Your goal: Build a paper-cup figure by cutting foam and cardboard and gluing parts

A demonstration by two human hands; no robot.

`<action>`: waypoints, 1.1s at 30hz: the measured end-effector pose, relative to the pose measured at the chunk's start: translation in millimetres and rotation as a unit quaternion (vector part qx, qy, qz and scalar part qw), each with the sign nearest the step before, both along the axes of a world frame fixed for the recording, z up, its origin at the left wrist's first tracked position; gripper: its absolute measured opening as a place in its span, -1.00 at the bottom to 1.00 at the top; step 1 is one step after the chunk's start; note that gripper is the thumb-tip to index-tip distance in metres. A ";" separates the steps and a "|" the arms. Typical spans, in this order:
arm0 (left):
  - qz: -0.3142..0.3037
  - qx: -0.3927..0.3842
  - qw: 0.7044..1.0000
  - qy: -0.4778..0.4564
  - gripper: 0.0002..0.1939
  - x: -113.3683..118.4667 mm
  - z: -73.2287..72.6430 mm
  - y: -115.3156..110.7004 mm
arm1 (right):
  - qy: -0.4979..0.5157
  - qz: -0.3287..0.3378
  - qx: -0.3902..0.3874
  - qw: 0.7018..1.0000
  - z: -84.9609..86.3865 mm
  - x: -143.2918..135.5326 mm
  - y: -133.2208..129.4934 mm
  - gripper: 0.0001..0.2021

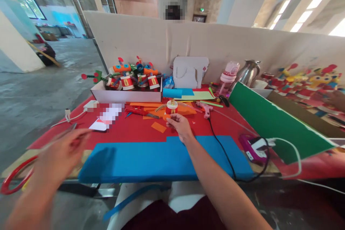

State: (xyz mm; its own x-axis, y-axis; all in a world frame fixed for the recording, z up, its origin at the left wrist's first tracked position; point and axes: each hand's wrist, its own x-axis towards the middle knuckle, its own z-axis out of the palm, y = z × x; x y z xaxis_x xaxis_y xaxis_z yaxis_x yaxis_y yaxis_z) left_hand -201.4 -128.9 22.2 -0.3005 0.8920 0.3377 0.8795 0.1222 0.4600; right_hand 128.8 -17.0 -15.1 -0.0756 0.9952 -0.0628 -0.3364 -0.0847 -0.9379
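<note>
My left hand (60,152) is smeared by motion at the left table edge. It hides the middle of large scissors, whose red handles (16,178) show beside it; whether it grips them is unclear. Near the table's middle, my right hand (179,126) pinches a small orange paper piece (165,117) between thumb and fingers. Just behind those fingers stands a small red and white cup (171,107) with a coiled paper strip (161,107) at its side. A loose orange rectangle (159,127) lies left of my right hand.
A white box (126,96) of finished cup figures stands at back left. Red-handled scissors (137,111) lie on orange sheets. Blue board (151,160) covers the front. Right are a pink glue gun (206,109), its cord, a purple power strip (252,149) and green board (269,122).
</note>
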 end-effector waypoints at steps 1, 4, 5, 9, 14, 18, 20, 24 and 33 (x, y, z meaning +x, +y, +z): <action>-0.055 -0.011 0.997 -0.043 -0.69 30.0 8.7 10.4 | -0.001 0.002 0.002 1.000 0.2 -0.1 -0.3 -0.68; -0.203 -0.090 0.956 -0.191 -0.63 107.6 20.9 50.5 | -0.001 0.004 0.002 1.000 0.6 0.9 -1.1 -0.69; -0.229 -0.125 0.937 -0.232 -0.61 126.8 20.8 64.4 | -0.001 0.006 0.001 1.000 0.6 1.4 -1.3 -0.69; -0.312 -0.188 0.879 -0.307 -0.69 170.5 12.0 107.5 | 0.002 0.016 -0.001 1.000 0.5 3.7 -0.9 -0.67; -0.304 -0.206 0.856 -0.365 -0.83 174.7 7.3 131.6 | 0.039 0.014 -0.014 0.999 -1.2 6.4 3.4 -0.63; -0.344 -0.218 0.863 -0.299 -0.81 162.1 5.3 136.5 | 0.057 0.002 -0.016 0.998 -2.5 10.6 6.6 -0.64; -0.401 -0.197 0.875 -0.188 -0.84 157.0 3.2 135.3 | 0.053 -0.010 -0.015 0.998 -2.2 12.6 7.1 -0.65; -0.474 -0.155 0.866 -0.036 -0.88 148.7 -0.6 132.0 | 0.024 -0.044 -0.013 0.999 -0.2 14.9 7.5 -0.66; -0.401 -0.227 0.885 -0.070 -0.88 127.4 15.2 134.5 | -0.238 -0.025 0.074 0.968 -5.2 22.1 12.0 -0.88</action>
